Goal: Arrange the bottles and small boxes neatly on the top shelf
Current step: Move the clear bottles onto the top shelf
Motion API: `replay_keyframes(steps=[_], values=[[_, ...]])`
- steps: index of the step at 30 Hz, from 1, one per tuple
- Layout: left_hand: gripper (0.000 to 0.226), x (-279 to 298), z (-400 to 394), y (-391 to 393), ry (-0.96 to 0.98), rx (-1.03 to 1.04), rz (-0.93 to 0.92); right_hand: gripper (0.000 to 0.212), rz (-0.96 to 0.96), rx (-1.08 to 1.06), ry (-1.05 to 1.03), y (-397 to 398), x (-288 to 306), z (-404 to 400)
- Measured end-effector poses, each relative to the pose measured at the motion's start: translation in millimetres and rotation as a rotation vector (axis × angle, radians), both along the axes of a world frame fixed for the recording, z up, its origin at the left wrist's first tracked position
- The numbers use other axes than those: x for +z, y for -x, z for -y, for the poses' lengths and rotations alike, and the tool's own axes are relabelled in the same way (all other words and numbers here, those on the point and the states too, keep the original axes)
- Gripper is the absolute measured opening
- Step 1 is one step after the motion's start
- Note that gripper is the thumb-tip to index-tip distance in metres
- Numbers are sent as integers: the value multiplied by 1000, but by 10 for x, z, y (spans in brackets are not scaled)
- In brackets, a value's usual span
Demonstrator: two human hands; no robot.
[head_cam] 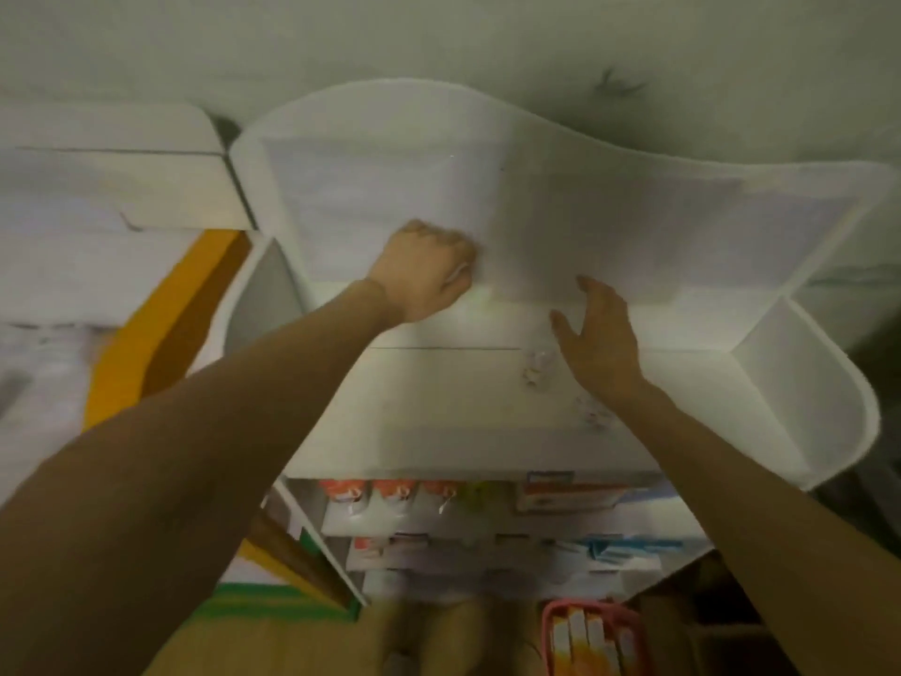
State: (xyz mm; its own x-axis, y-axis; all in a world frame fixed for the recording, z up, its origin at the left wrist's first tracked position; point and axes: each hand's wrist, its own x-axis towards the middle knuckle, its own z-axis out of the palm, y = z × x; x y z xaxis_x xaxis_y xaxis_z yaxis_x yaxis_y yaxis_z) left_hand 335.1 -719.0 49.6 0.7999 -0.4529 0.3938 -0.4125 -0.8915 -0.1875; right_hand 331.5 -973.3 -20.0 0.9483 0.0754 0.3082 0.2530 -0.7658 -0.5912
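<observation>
The frame is blurred. A white shelf unit fills the middle, and its top shelf (453,402) shows as a bare white surface with a curved back panel (536,197). My left hand (424,270) is at the back of the top shelf with its fingers curled; a small white thing shows at the fingers, too blurred to name. My right hand (599,334) hovers over the shelf with fingers spread, holding nothing. A small pale item (536,368) lies on the shelf beside it. Bottles with orange tops (390,495) and small boxes (565,495) stand on the lower shelves.
A pink basket (592,636) with white and orange items sits on the floor below the shelf. White cartons (112,187) stand to the left, next to an orange panel (161,324). The shelf's right side wall (819,397) curves outward.
</observation>
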Motion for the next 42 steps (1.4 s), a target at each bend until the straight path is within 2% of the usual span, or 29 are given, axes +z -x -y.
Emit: replay_keyframes(steps=[5,9,12,15,19,24,30,35,42], values=[[34,644,-963,455,16,428,48,55,84,200,-11,124,395,-1020],[40,1083,-1758,860,27,634,107,52,154,307,-60,328,692,-1800],[49,1141,-2342,1186,115,798,25,50,140,395,-86,547,886,-2394],[55,1025,-2903,1548,74,884,-129,44,93,475,-99,799,973,-2937],[61,760,-3663,1987,23,921,-280,38,117,513,-91,1103,986,-3626],[59,503,-4634,2440,68,999,-302,50,22,563,36,1459,870,-4478],[56,104,-5451,2895,64,928,-498,71,-87,573,231,1930,469,-5227],[63,-229,-5846,2946,110,884,-543,85,-220,577,278,2014,204,-5650],[49,-598,-6061,2846,130,760,-550,85,-321,491,277,1780,-58,-6144]])
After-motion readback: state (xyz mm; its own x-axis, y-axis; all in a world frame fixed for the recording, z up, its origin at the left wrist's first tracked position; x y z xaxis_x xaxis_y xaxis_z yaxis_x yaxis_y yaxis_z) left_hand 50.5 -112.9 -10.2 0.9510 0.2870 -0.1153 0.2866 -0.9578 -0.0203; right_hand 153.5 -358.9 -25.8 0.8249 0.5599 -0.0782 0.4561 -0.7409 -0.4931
